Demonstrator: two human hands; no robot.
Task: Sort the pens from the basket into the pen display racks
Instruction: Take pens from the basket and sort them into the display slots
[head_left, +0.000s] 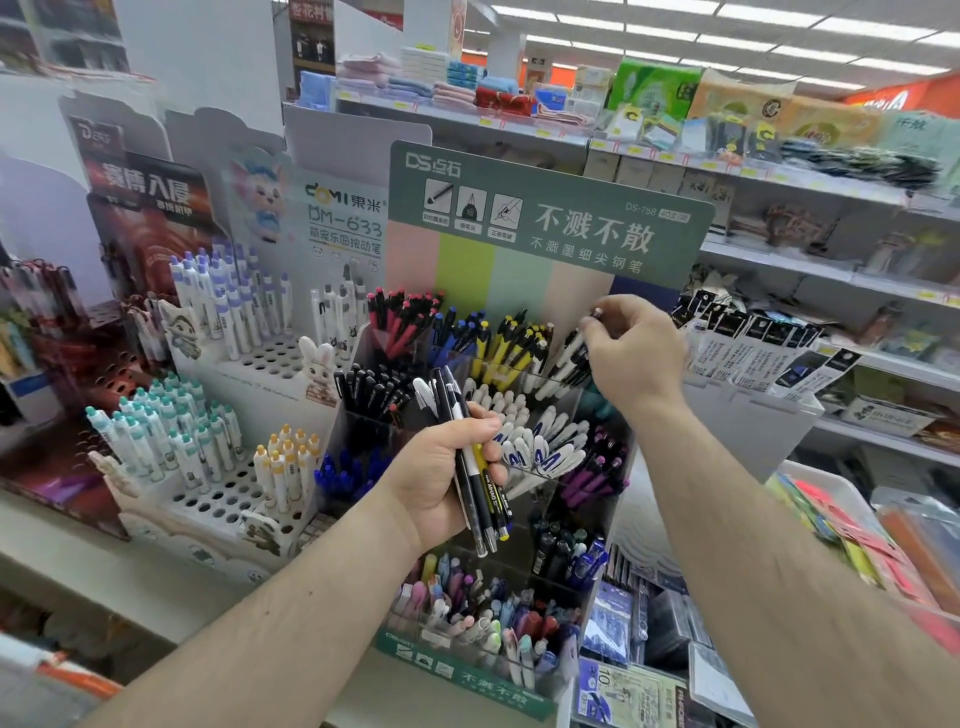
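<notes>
Fingertips of my right hand pinch the top end of a white-and-black pen, up at the top right compartment of the tiered green display rack. That pen slants, its long axis running from the pinched cap end at upper right down and to the left, tip end dipping among the matching white-and-black pens already standing there. To do this well, I judge I should keep the pinch high on the cap, line the barrel up with the lean of its neighbours, and let it slide down between them rather than push, so nothing gets knocked out of the row. My left hand is wrapped around a bundle of pens held in front of the rack's middle tiers; these lie roughly upright, tilted slightly, clip ends up and tips pointing down past my palm. I cannot see the basket from this view. The bundle shows the sorting is not finished
</notes>
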